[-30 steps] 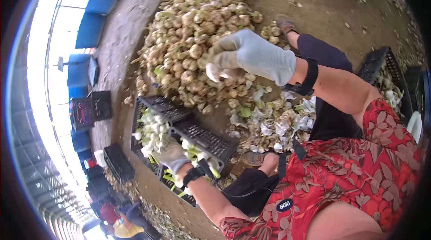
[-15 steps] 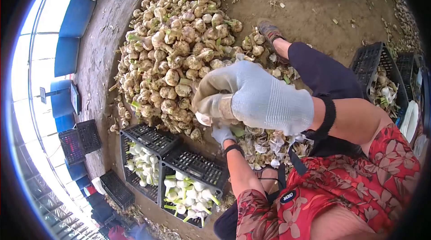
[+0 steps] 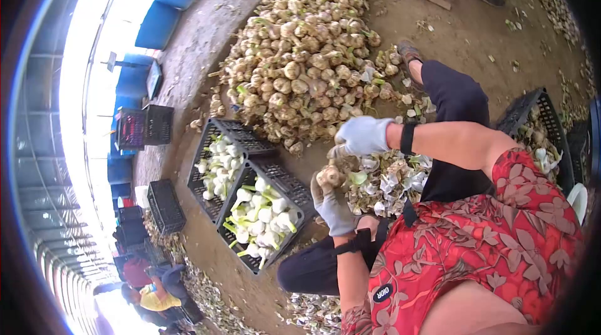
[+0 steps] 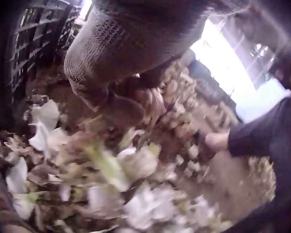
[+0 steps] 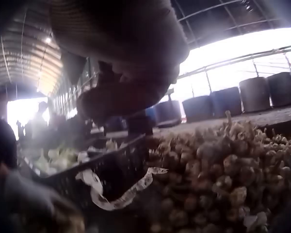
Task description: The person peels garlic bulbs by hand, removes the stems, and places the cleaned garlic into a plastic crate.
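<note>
My gloved left hand (image 3: 336,211) grips a brownish, unpeeled garlic bulb (image 3: 330,176) with its fingers and thumb around the sides. Just above and to the right of the bulb in the head view is my gloved right hand (image 3: 363,136), its soiled fingers (image 3: 339,149) curled toward the bulb. I cannot tell whether these fingers pinch anything. In the right wrist view a pale strip of garlic skin (image 5: 117,198) hangs below the right hand. The left wrist view has the left glove (image 4: 131,53) over loose skins.
A large heap of unpeeled garlic (image 3: 300,59) lies ahead. Two black crates (image 3: 294,192) with white, trimmed bulbs (image 3: 263,213) stand by the left knee. Discarded skins (image 3: 391,181) cover the ground between the legs. Another black crate (image 3: 523,113) is by the right hip.
My left hand has left the crate of white bulbs, reached down near the skins, and now holds an unpeeled bulb. The right hand has drawn back from the heap toward it.
</note>
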Tool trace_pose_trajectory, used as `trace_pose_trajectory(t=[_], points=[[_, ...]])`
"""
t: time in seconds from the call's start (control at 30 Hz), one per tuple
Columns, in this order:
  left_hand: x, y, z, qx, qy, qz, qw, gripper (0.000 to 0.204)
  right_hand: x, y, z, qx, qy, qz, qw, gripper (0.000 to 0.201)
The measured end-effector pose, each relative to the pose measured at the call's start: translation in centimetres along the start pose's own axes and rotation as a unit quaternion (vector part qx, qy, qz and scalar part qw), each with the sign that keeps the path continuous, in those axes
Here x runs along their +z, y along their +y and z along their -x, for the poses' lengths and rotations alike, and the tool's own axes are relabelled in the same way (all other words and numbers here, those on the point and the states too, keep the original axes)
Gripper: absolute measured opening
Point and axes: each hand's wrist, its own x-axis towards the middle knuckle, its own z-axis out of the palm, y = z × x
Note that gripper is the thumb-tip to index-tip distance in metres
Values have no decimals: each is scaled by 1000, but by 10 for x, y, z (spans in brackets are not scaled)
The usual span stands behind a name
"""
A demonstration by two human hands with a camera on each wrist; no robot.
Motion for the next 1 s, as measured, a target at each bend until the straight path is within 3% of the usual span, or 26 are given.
trace_pose_trajectory(t=[0.07, 0.1, 0.17, 0.27, 0.37, 0.43, 0.47, 0.67, 0.77, 0.8, 0.9, 0.93, 1.0], points=[[13, 30, 23, 47, -24, 56, 997, 48, 28, 3, 2, -9, -13, -161, 987, 61], [12, 37, 29, 65, -53, 51, 995, 47, 37, -9, 10, 70, -68, -337, 936, 55], [7, 42, 40, 91, -113, 37, 989, 45, 46, -24, 18, 64, -75, -451, 887, 48], [13, 49, 56, 109, -100, -22, 989, 41, 44, -53, 37, 30, 6, -411, 911, 46], [11, 44, 58, 157, -93, -71, 981, 44, 59, -57, 39, 5, 73, -431, 900, 40], [10, 34, 59, 211, -55, -147, 965, 49, 60, -53, 43, -14, 47, -428, 902, 35], [11, 34, 62, 166, -35, -119, 978, 53, 61, -51, 44, -17, 30, -440, 897, 35], [24, 33, 72, 201, -32, -68, 977, 63, 54, -45, 50, -24, -53, -514, 856, 34], [12, 29, 64, 167, -9, -48, 985, 64, 55, -34, 52, -49, -96, -595, 796, 44], [10, 31, 63, 179, -39, -27, 983, 65, 47, -40, 60, -40, -119, -615, 779, 49], [7, 41, 65, 104, -98, -7, 990, 74, 42, -43, 63, -18, -74, -558, 827, 48], [8, 38, 63, 136, -90, -2, 987, 69, 38, -46, 65, -11, -70, -545, 835, 47], [10, 42, 60, 235, -65, -136, 960, 67, 31, -55, 70, 3, -62, -520, 852, 45]])
